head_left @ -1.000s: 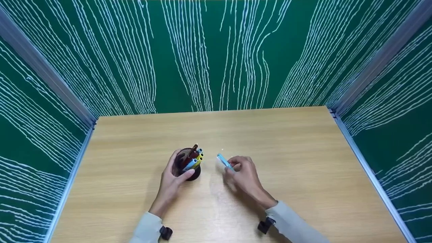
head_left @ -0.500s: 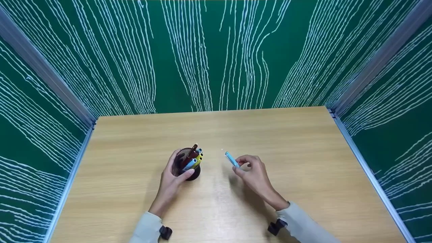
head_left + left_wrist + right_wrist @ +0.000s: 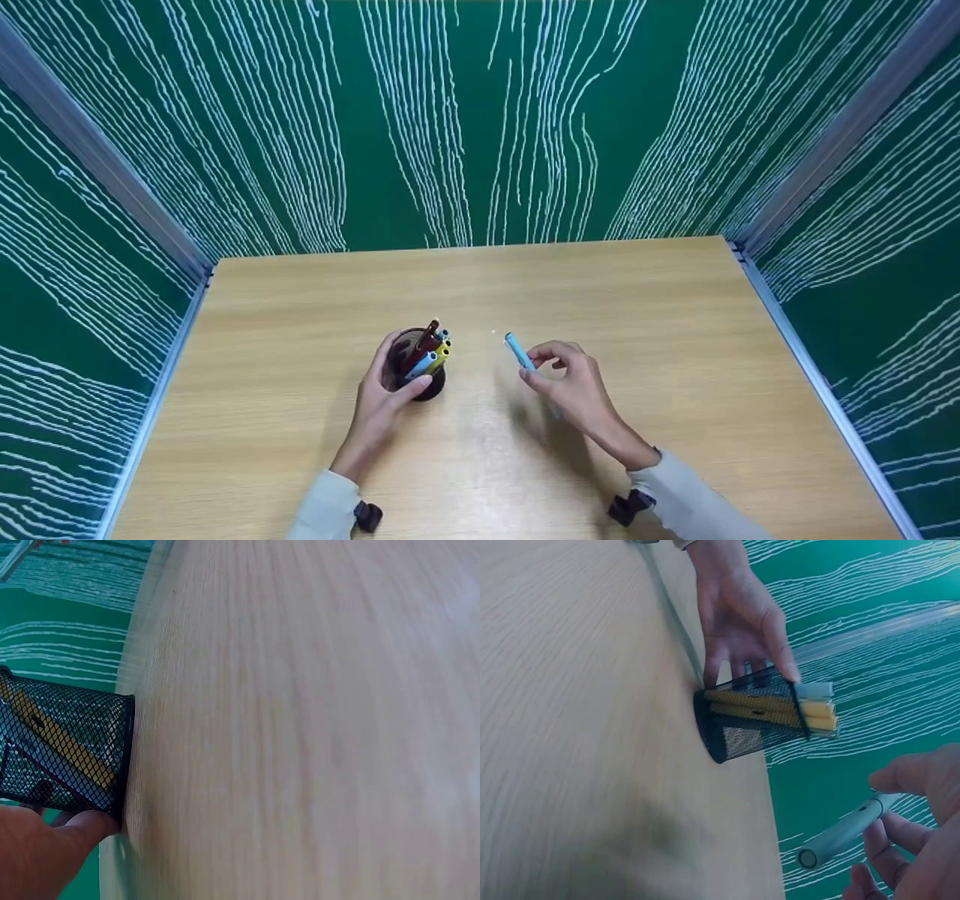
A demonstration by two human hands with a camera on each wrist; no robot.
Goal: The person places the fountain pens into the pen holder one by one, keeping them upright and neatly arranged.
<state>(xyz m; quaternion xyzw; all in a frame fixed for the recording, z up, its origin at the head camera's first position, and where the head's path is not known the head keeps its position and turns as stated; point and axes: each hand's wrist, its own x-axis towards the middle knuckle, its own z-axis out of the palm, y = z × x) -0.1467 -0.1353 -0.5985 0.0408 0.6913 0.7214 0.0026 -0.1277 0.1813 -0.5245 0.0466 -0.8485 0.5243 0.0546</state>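
A black mesh pen cup (image 3: pixel 431 391) stands upright on the table, left of centre. My left hand (image 3: pixel 379 401) grips it, thumb on the near side and fingers round the left and far side. Inside the cup are several pens: blue ones (image 3: pixel 422 365), yellow ones (image 3: pixel 439 360) and a dark reddish-brown one (image 3: pixel 430 335). To the right of the cup, my right hand (image 3: pixel 576 382) pinches a light-blue pen (image 3: pixel 520 351) between thumb and fingers, held tilted above the table. In the right wrist view the end of that pen (image 3: pixel 840 836) shows round and pale.
The light wooden table (image 3: pixel 300 450) fills the working area. Green panels (image 3: pixel 480 150) with white wavy lines rise behind it and on both sides, joined by grey metal posts (image 3: pixel 840 127). A black wrist camera (image 3: pixel 630 507) sits at the right cuff, another (image 3: pixel 367 517) at the left.
My right hand has moved right, away from the cup, carrying the light-blue pen, which has turned somewhat. The left hand and the cup have stayed in place.
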